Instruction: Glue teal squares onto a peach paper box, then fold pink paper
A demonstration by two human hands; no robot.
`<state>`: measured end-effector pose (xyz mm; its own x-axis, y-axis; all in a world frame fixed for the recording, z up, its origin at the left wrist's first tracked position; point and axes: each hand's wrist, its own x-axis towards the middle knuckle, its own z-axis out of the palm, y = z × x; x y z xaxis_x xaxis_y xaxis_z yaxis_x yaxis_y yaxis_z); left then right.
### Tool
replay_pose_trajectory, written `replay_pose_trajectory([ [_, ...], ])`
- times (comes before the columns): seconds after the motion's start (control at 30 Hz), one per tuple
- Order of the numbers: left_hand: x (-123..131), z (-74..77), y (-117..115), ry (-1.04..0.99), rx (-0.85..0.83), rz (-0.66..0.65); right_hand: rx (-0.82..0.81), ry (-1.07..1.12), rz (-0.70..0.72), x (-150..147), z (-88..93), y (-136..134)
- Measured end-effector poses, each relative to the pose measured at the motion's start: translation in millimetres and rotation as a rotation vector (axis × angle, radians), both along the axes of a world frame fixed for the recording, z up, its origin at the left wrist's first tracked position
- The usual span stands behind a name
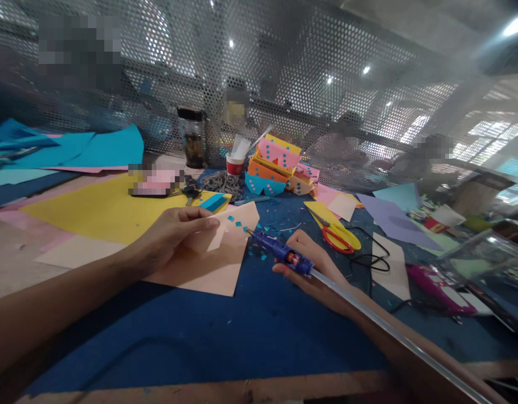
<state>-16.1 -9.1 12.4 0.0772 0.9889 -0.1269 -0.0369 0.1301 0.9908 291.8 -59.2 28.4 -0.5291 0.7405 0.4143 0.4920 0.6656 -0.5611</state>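
My left hand [181,233] pinches the left side of a folded peach paper piece [237,216], its thumb on top. Small blue paper squares [237,224] sit in a row on that piece. Beneath it lies a larger peach sheet [208,275]. In my right hand [311,264] is a blue hot glue gun [280,251], with a long clear glue stick [380,322] running out of its back toward the lower right. The gun's nozzle is at the right part of the peach piece, near the squares; whether it touches the paper I cannot tell. Blue scraps [259,253] lie close by.
Red-and-yellow scissors [338,238] and a black cord lie on the right. Folded colourful paper pieces [280,163], a paper cup [235,163] and a jar [194,137] stand at the back. Yellow sheets [95,207] and a phone are left. Perforated metal screen [276,73] behind.
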Motion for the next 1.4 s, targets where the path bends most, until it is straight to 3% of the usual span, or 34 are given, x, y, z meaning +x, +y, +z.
replay_pose_trajectory([
  [0.47, -2, -2.0, 0, -0.005, 0.002, -0.02, 0.014, 0.005, -0.02, 2, -10.7, 5],
  [0.67, 1, 2.1, -1, 0.004, -0.009, 0.01, 0.017, -0.024, -0.025, 0, -1.2, 0],
  [0.83, -1, -3.3, 1, 0.007, 0.008, -0.019, 0.009, -0.03, -0.01, -1, 1.1, -1],
  [1.4, -5, -8.4, 4, -0.009, 0.001, -0.034, 0.011, 0.002, -0.019, 3, -11.3, 4],
])
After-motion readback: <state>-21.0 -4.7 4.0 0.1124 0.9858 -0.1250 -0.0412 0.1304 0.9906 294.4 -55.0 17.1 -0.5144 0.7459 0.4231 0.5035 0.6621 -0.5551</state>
